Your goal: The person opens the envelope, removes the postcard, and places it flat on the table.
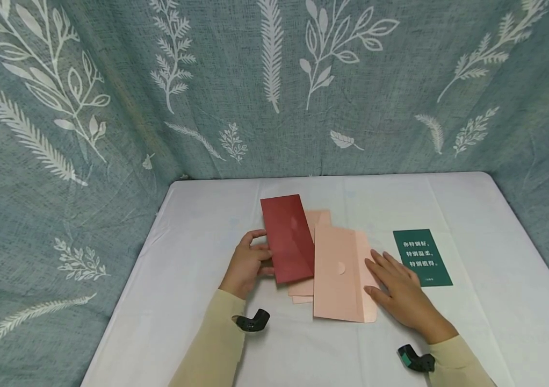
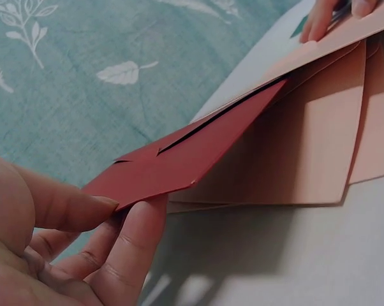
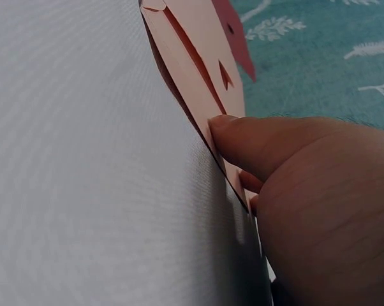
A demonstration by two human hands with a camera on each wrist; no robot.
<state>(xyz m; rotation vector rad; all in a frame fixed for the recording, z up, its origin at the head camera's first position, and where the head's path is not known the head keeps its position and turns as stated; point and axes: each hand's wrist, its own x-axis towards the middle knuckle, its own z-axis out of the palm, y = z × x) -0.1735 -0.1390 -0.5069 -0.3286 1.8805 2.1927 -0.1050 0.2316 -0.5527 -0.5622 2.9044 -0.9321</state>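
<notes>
Left hand (image 1: 247, 266): thumb above and fingertips beneath pinch the left edge of the red envelope (image 1: 286, 239). The envelope extends from these fingers toward the other hand, its gripped side lifted. The edge hold presumably serves to raise it while leaving its face uncovered.

Right hand (image 1: 402, 295): fingers extended and slightly spread, tips and thumb resting on the flap (image 1: 368, 310) of the top pink envelope (image 1: 332, 285). This envelope lies left of those fingertips, between the two hands. The light touch appears meant to steady it; no firm grip is evident.

Under these two, between both sets of fingers, lie further pink envelopes (image 1: 322, 216), offset so that their edges show. The red envelope's inner corner meets the top pink one's edge; the left wrist view suggests it passes beneath, extent unclear.

Green card (image 1: 424, 250): beyond the right knuckles, on the white table (image 1: 197, 242), printed face up, apparently set aside from the envelopes. Contact with the hand cannot be determined.
</notes>
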